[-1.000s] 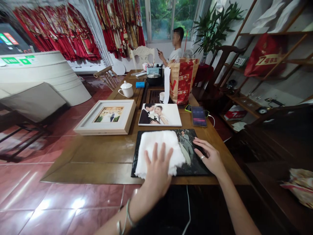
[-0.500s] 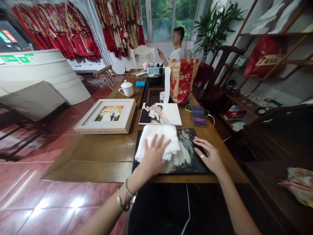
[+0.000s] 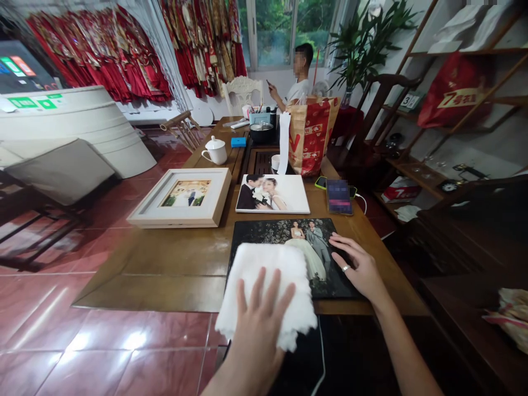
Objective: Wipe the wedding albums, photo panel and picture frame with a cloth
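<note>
Under my left hand [image 3: 262, 308] lies a folded white towel [image 3: 272, 264]; the fingers are spread flat on top of it. The towel covers the lower left part of a dark photo panel [image 3: 264, 228] showing a couple in wedding clothes, and hangs past the panel's near edge. My right hand [image 3: 357, 264], with a ring on one finger, rests on the panel's right side with its fingers stretched out. Just beyond the panel lies a white-backed wedding photo board [image 3: 295, 192].
A framed photo [image 3: 223, 192] lies at the left on the wooden table [image 3: 165, 269]. Farther back stand a lidded white cup [image 3: 215, 151] and a paper bag [image 3: 313, 137]. Phones [image 3: 340, 197] lie at the right. A person [image 3: 299, 82] sits at the far end.
My left hand has drawn the towel toward me, from the panel's upper left to its near edge, uncovering more of the picture. My right hand stays on the panel's right side.
</note>
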`<state>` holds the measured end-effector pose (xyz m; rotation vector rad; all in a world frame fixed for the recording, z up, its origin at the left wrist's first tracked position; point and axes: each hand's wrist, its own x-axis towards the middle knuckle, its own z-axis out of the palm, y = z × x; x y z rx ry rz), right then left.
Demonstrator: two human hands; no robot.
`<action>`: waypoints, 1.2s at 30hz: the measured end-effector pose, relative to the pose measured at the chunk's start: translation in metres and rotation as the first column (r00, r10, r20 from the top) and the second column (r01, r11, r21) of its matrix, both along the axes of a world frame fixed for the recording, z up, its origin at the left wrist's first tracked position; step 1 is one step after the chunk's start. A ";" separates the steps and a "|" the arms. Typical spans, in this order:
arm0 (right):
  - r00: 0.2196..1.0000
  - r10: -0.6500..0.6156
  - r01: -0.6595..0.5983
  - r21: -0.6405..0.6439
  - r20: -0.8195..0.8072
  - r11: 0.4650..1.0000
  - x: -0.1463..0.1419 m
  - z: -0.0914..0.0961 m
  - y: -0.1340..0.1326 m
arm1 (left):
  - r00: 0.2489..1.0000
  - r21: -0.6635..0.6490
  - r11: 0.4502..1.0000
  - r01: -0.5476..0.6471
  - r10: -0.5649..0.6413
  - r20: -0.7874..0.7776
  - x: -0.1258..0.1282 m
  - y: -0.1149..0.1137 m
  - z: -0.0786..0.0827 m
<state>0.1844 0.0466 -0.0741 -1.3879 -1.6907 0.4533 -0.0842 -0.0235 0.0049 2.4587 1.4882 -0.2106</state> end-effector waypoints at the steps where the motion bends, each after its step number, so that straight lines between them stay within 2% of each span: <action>1: 1.000 0.001 -0.001 0.003 0.005 1.000 0.000 0.000 0.000 | 0.999 -0.013 0.999 0.033 -0.033 0.017 0.008 -0.006 -0.002; 4: 1.000 0.007 -0.007 0.013 0.009 1.000 0.001 0.000 0.001 | 0.996 0.006 0.998 0.066 -0.066 0.060 0.028 -0.009 -0.006; 8: 1.000 0.010 -0.010 0.012 -0.002 1.000 0.001 0.000 0.001 | 0.993 0.128 0.991 0.051 -0.064 0.098 0.039 0.020 -0.009; 10: 1.000 0.006 -0.006 0.007 -0.018 1.000 0.001 0.000 0.001 | 0.994 0.176 0.984 0.019 -0.038 0.104 0.035 0.046 -0.010; 13: 0.999 0.002 -0.002 -0.002 -0.042 1.000 0.000 -0.001 0.001 | 0.994 0.205 0.975 -0.086 0.069 0.086 0.021 0.083 -0.007; 16: 0.999 0.007 -0.008 -0.006 -0.050 1.000 0.000 -0.002 0.002 | 0.984 0.212 0.961 -0.176 0.163 0.076 0.004 0.103 -0.003; 19: 0.999 0.007 -0.007 -0.012 -0.044 1.000 0.000 -0.002 0.001 | 0.982 0.217 0.958 -0.186 0.175 0.071 -0.008 0.095 -0.003; 22: 0.999 0.004 -0.004 -0.011 -0.035 1.000 -0.001 -0.001 0.001 | 0.987 0.204 0.967 -0.156 0.145 0.069 -0.011 0.064 -0.005; 26: 1.000 0.001 -0.002 -0.009 -0.020 1.000 -0.002 0.002 0.000 | 0.994 0.129 0.990 -0.056 0.043 0.103 0.003 0.019 -0.007; 28: 1.000 -0.003 0.002 -0.005 -0.014 1.000 -0.002 0.002 0.000 | 0.993 0.089 0.996 -0.009 -0.002 0.119 0.014 0.006 -0.007; 31: 1.000 -0.001 0.001 -0.002 -0.006 1.000 -0.001 0.002 0.001 | 0.990 0.079 0.997 -0.003 -0.008 0.139 0.029 0.009 -0.008; 36: 1.000 0.010 -0.010 -0.002 -0.014 1.000 0.001 -0.001 0.001 | 0.981 0.158 0.987 0.002 -0.032 0.190 0.057 0.058 -0.008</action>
